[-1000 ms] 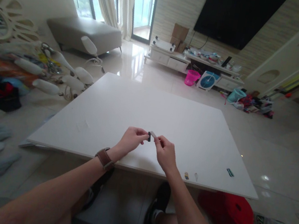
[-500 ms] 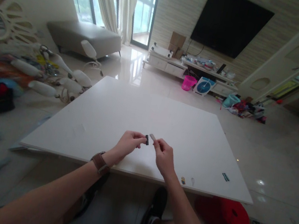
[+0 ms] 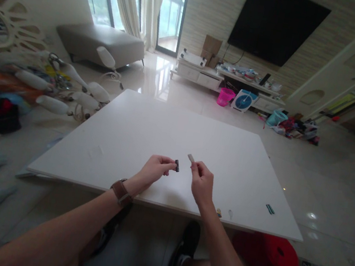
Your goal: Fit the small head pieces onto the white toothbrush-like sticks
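Observation:
Both hands hover just above the near part of a low white table (image 3: 137, 131). My left hand (image 3: 155, 169), with a brown watch on its wrist, pinches a small black piece (image 3: 177, 165) between thumb and fingertips. My right hand (image 3: 202, 183) is closed on a small pale grey piece (image 3: 191, 158) that sticks up from its fingertips. A short gap separates the two pieces. What kind of parts they are is too small to tell.
Small bits lie near the table's front right edge: a yellowish piece (image 3: 219, 212), a pale one (image 3: 230, 214) and a dark green strip (image 3: 270, 209). A red stool (image 3: 267, 255) stands under that corner. White lamp parts (image 3: 68, 96) and clutter lie left on the floor.
The two pieces were together between my fingertips a second ago; they are now apart. My right hand has drawn the pale piece to the right and slightly up.

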Demonstrator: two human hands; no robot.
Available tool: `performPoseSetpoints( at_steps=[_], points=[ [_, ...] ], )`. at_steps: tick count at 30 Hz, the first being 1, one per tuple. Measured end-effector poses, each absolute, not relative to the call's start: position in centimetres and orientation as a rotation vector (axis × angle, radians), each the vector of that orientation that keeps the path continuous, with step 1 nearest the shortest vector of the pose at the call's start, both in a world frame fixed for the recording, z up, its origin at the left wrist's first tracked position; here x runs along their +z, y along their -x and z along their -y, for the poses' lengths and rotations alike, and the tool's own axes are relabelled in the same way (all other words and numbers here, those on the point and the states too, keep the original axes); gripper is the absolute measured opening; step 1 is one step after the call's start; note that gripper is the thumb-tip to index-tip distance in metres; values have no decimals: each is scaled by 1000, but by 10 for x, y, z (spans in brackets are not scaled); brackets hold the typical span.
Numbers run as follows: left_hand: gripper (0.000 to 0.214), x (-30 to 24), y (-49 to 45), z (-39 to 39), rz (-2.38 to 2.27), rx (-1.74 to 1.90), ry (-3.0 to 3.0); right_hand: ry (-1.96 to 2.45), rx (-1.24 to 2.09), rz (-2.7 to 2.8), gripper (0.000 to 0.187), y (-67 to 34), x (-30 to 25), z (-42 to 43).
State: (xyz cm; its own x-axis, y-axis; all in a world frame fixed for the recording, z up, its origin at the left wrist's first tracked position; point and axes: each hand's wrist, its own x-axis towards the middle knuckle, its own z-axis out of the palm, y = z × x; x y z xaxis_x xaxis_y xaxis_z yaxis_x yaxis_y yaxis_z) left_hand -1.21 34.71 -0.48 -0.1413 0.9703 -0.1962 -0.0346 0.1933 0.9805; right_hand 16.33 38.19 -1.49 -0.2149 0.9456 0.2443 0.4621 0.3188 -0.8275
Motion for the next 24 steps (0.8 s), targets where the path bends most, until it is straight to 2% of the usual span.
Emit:
performPoseSetpoints(
  at_steps=[4,9,13,18,24],
  points=[
    [25,-5,12,-347,-1349,1167,-1017,1219,881,1958,40,-168,-13,-383],
    [24,-7,12,-347,-1377,1136,-1010,1276,743,1853,40,-171,-12,-385],
    [24,-7,13,-347,-1368,1123,-1025,1214,850,2007,39,-170,-12,-383],
    [26,-8,14,-347,-1390,1124,-1013,1279,715,1882,39,-171,-11,-384],
    [25,-6,13,-346,-1376,1087,-1088,1196,830,2076,37,-169,-11,-381]
  ],
)
